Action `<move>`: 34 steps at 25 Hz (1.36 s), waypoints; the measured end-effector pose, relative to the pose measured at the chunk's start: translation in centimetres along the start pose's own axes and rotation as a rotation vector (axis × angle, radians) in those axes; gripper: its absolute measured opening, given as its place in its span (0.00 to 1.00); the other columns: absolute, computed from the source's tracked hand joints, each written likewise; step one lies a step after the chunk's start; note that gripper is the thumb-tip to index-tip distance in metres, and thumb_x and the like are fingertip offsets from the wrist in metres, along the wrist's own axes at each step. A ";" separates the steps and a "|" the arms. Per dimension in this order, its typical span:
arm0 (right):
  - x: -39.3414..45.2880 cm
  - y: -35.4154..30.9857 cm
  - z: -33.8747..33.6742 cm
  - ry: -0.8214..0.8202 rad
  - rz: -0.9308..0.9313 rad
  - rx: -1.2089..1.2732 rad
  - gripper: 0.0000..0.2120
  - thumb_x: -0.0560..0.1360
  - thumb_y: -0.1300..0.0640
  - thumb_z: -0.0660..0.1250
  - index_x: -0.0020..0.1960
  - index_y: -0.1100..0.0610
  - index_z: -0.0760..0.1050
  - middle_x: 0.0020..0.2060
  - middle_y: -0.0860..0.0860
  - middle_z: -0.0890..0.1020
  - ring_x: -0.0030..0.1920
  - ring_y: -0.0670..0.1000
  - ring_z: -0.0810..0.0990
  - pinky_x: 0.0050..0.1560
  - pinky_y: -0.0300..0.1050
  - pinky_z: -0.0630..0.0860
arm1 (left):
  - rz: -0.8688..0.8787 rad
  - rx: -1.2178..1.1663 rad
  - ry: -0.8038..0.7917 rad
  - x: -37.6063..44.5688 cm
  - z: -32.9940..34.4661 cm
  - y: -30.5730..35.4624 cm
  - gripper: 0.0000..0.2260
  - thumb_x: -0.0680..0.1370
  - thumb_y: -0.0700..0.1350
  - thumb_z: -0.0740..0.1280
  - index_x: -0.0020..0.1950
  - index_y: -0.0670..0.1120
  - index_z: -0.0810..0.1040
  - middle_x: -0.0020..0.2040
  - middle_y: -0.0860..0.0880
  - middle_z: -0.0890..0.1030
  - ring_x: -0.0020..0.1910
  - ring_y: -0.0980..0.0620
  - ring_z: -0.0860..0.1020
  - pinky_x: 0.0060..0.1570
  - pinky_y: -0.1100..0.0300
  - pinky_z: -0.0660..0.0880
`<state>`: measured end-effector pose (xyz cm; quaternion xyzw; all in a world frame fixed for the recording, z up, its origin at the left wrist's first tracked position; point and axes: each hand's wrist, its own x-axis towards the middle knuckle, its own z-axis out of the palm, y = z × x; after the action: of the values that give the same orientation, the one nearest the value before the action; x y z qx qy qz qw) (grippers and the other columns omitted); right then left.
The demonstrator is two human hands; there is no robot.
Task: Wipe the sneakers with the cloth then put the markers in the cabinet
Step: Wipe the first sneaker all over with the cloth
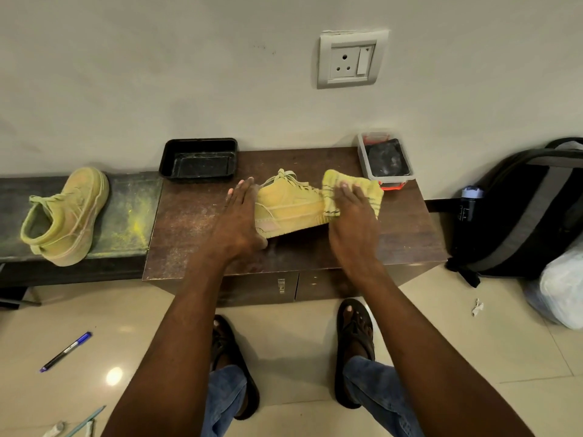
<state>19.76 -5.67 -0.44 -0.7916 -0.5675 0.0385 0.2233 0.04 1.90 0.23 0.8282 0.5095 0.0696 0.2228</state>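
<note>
A yellow-dusted sneaker (pixel 290 206) lies on its side on the brown cabinet top (pixel 189 228). My left hand (pixel 239 219) grips its heel end. My right hand (pixel 351 222) presses a yellow cloth (pixel 334 187) over the toe end. A second yellow sneaker (pixel 67 216) stands upright on the low shelf to the left. A blue marker (pixel 65 351) lies on the floor at the lower left. The cabinet doors (pixel 262 287) below the top are closed.
A black tray (pixel 198 159) sits at the cabinet's back left, and a clear box (pixel 386 159) with dark contents at the back right. A black backpack (pixel 520 209) and white bag (pixel 564 288) stand at the right. Pale scraps (pixel 75 427) lie on the floor. A wall socket (pixel 350 59) is above.
</note>
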 end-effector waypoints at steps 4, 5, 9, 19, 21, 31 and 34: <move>-2.1 -3.8 1.5 -0.036 -0.284 0.011 0.30 0.66 0.67 0.54 0.67 0.60 0.72 0.67 0.55 0.74 0.71 0.58 0.66 0.70 0.56 0.66 | 0.013 0.037 0.014 0.5 0.5 -0.3 0.49 0.67 0.44 0.76 0.78 0.42 0.48 0.79 0.47 0.45 0.78 0.50 0.41 0.75 0.57 0.40; -2.5 -4.5 1.9 -0.058 -0.412 0.004 0.31 0.65 0.64 0.52 0.66 0.60 0.73 0.66 0.55 0.75 0.70 0.57 0.68 0.70 0.55 0.66 | 0.019 0.037 0.014 0.5 0.4 -0.6 0.48 0.67 0.45 0.75 0.78 0.42 0.48 0.79 0.46 0.46 0.78 0.51 0.42 0.74 0.58 0.39; -0.4 -1.0 0.4 0.013 -0.136 0.031 0.30 0.67 0.66 0.54 0.68 0.61 0.71 0.67 0.56 0.74 0.71 0.58 0.66 0.68 0.57 0.69 | -0.009 -0.028 -0.008 0.3 0.0 -1.2 0.50 0.64 0.42 0.76 0.78 0.44 0.48 0.79 0.49 0.47 0.77 0.53 0.42 0.73 0.59 0.39; -0.4 -1.3 0.9 0.026 -0.118 0.073 0.30 0.67 0.67 0.54 0.69 0.61 0.71 0.67 0.55 0.74 0.72 0.57 0.66 0.69 0.57 0.68 | -0.036 -0.071 -0.030 0.1 -0.4 -0.9 0.50 0.64 0.41 0.76 0.78 0.45 0.49 0.79 0.50 0.48 0.77 0.52 0.44 0.76 0.54 0.46; 0.1 -0.3 0.4 0.036 0.142 0.081 0.29 0.69 0.70 0.58 0.70 0.59 0.69 0.70 0.54 0.71 0.74 0.56 0.62 0.69 0.57 0.67 | -0.044 -0.049 -0.038 0.1 -0.3 -0.9 0.51 0.64 0.42 0.77 0.78 0.46 0.47 0.79 0.51 0.47 0.77 0.52 0.43 0.76 0.54 0.46; 0.3 -2.0 0.9 0.028 0.117 -0.098 0.25 0.72 0.64 0.60 0.70 0.62 0.68 0.70 0.58 0.70 0.73 0.58 0.62 0.76 0.51 0.52 | 0.004 -0.023 0.009 -0.4 0.1 -0.6 0.51 0.65 0.42 0.77 0.78 0.44 0.48 0.79 0.49 0.47 0.77 0.51 0.45 0.75 0.56 0.49; -0.6 -5.7 2.0 -0.079 -0.161 0.129 0.27 0.70 0.66 0.63 0.69 0.61 0.70 0.69 0.57 0.71 0.72 0.55 0.65 0.74 0.50 0.57 | 0.030 -0.035 0.040 -0.5 0.3 -0.8 0.49 0.65 0.42 0.77 0.78 0.43 0.50 0.79 0.47 0.49 0.78 0.49 0.46 0.76 0.54 0.49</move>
<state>13.92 -4.14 -0.06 -0.7253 -0.6338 0.0881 0.2539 -0.74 1.66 -0.32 0.8301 0.5002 0.0983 0.2258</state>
